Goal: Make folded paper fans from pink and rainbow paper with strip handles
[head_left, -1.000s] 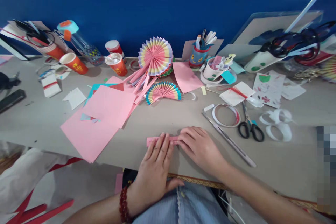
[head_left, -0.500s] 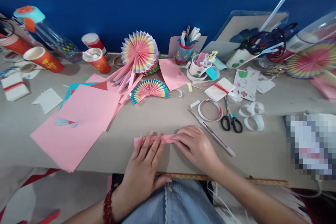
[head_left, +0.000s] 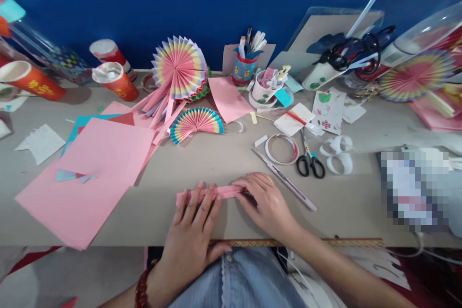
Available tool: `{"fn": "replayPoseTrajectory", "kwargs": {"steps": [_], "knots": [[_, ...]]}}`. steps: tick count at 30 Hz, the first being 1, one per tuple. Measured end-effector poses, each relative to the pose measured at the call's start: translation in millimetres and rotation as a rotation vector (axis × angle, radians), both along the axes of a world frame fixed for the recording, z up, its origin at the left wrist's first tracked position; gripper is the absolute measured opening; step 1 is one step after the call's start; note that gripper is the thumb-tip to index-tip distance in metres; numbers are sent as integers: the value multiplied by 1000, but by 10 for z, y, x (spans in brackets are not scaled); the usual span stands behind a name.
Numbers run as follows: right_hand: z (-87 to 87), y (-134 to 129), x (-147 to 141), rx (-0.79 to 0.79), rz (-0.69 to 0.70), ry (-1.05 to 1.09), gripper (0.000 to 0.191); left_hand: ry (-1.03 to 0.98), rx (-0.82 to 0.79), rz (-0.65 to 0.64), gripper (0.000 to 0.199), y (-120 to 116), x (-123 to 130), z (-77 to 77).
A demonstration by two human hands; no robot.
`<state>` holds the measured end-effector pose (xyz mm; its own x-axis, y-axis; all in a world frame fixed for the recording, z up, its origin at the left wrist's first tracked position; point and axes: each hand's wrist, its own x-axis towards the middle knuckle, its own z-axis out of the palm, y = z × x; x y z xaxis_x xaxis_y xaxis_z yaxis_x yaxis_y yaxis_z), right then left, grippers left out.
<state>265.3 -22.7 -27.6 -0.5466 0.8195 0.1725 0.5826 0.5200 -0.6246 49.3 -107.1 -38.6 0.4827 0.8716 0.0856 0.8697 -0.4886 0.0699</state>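
A narrow folded pink paper strip [head_left: 226, 191] lies on the table close to its front edge. My left hand [head_left: 193, 231] rests flat over the strip's left part, fingers spread and pressing on it. At the strip's right end, the fingers and thumb of my right hand [head_left: 265, 204] close on the paper; its fingertips partly cover that end. Just right of my right hand lies a slim pale cutter [head_left: 288, 183]. Behind it are a roll of tape [head_left: 269, 149] and black-handled scissors [head_left: 310, 163].
Pink sheets [head_left: 108, 151] are spread at the left. Paper fans [head_left: 180, 70], orange cups [head_left: 117, 84] and a pen cup [head_left: 243, 68] stand along the blue wall. White tape loops [head_left: 341, 162] sit right of the scissors, with a blurred-out item beyond.
The view has shifted a little, so the table objects appear further left. Both hands stay on the strip; my left-hand fingers sit slightly further left of my right hand, showing more pink paper between them.
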Motion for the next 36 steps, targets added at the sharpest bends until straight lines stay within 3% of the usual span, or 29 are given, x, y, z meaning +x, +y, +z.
{"fn": "replayPoseTrajectory", "kwargs": {"steps": [9, 24, 36], "knots": [[-35, -21, 12, 24, -32, -7, 28, -28, 19, 29, 88, 23, 24, 35], [-49, -11, 29, 26, -28, -4, 28, -11, 24, 11, 94, 30, 15, 14], [-29, -10, 34, 27, -9, -31, 29, -6, 13, 7, 86, 32, 1, 16]]}}
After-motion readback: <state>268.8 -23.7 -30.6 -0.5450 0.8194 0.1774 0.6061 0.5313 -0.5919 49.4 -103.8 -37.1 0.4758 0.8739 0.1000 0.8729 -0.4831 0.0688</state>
